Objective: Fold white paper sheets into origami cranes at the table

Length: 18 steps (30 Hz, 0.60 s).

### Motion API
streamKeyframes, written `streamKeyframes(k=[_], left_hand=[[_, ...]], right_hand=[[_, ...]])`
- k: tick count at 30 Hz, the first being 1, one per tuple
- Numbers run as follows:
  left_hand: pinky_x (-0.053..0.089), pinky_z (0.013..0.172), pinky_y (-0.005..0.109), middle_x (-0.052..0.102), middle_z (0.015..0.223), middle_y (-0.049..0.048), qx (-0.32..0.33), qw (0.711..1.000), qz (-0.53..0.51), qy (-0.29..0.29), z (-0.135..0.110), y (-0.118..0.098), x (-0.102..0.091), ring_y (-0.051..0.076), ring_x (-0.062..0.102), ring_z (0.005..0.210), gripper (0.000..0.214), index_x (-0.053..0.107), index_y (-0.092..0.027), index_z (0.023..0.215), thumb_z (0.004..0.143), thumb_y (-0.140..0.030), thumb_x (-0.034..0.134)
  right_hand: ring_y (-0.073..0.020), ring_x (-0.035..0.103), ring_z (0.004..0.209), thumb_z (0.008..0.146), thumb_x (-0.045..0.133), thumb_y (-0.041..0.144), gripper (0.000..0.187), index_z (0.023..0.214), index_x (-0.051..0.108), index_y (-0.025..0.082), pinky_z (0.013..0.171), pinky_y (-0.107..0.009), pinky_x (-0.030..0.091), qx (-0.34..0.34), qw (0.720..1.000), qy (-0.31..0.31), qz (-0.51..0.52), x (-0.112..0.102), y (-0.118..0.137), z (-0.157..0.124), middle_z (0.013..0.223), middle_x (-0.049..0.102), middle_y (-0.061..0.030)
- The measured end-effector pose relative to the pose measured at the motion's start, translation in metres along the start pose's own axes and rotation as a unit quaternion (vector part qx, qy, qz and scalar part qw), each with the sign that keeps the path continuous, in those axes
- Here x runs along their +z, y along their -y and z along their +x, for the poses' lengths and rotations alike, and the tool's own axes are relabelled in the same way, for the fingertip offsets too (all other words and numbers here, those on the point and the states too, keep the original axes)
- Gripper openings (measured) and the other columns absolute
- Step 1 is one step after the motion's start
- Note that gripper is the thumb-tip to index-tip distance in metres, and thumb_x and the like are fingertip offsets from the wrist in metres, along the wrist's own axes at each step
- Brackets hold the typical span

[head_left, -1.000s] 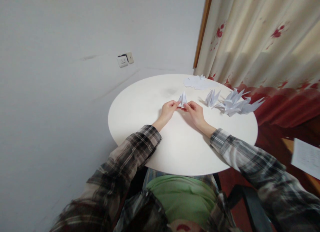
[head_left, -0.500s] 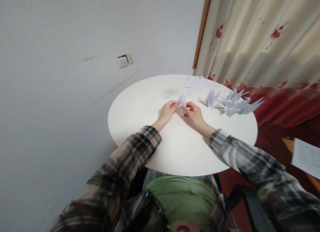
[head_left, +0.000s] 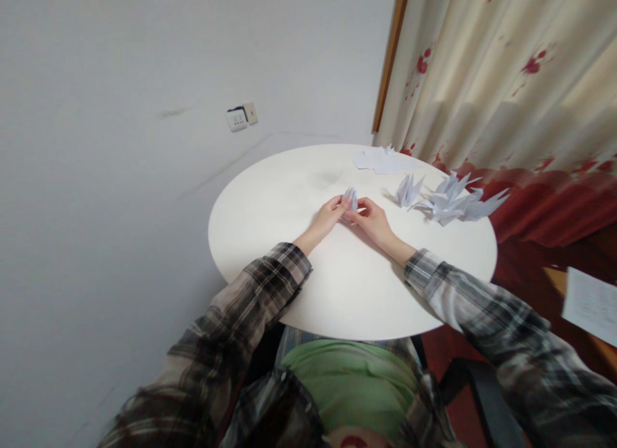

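Observation:
A small piece of folded white paper (head_left: 351,195) is held up between my two hands over the middle of the round table (head_left: 270,204). My left hand (head_left: 328,215) is closed on its left side, thumb across the front. My right hand (head_left: 372,216) pinches it from the right, fingertips close to the left thumb. Fingers cover the lower part of the paper. To the right of my right hand stands a folded paper crane (head_left: 408,191), and beyond it several more paper cranes (head_left: 450,200) sit in a cluster.
White paper sheets (head_left: 380,160) lie at the table's far edge. A wall socket (head_left: 236,119) is on the wall at the left, and a flowered curtain (head_left: 506,81) hangs at the right. A printed sheet (head_left: 592,303) lies on a wooden surface, near a black chair armrest (head_left: 482,390).
The folded paper's pointed top has dropped lower and looks narrower, with layered edges showing. My left thumb has moved right across it, closer to the right fingertips.

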<state>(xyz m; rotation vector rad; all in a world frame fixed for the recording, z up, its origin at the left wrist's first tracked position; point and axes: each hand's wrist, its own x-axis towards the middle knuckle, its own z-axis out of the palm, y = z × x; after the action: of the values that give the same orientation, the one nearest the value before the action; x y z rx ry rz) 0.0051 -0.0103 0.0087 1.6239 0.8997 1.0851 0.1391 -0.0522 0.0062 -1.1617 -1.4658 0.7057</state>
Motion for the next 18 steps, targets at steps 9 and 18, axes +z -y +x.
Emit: streamKeyframes(k=[9,18], left_hand=[[0.043,0.062,0.022,0.061,0.113,0.0072,-0.014,0.999,-0.018,-0.047,-0.001,-0.002,0.003,0.01,0.058,0.076,0.036,0.054,-0.017,0.109,0.079,-0.035,0.061],[0.046,0.077,0.026,0.064,0.103,0.008,0.022,0.998,-0.057,-0.005,0.005,0.01,0.004,0.012,0.06,0.082,0.035,0.054,-0.014,0.096,0.07,-0.031,0.07]], right_hand=[[-0.0125,0.053,0.058,0.067,0.067,0.04,0.028,0.082,0.058,0.019,0.058,-0.028,0.041,-0.022,0.996,-0.043,-0.074,-0.002,0.002,0.001,0.072,0.063,0.0006],[-0.0123,0.051,0.06,0.067,0.066,0.046,0.03,0.081,0.058,0.02,0.058,-0.027,0.041,-0.029,0.995,-0.059,-0.069,-0.004,0.004,0.001,0.077,0.064,-0.0007]])
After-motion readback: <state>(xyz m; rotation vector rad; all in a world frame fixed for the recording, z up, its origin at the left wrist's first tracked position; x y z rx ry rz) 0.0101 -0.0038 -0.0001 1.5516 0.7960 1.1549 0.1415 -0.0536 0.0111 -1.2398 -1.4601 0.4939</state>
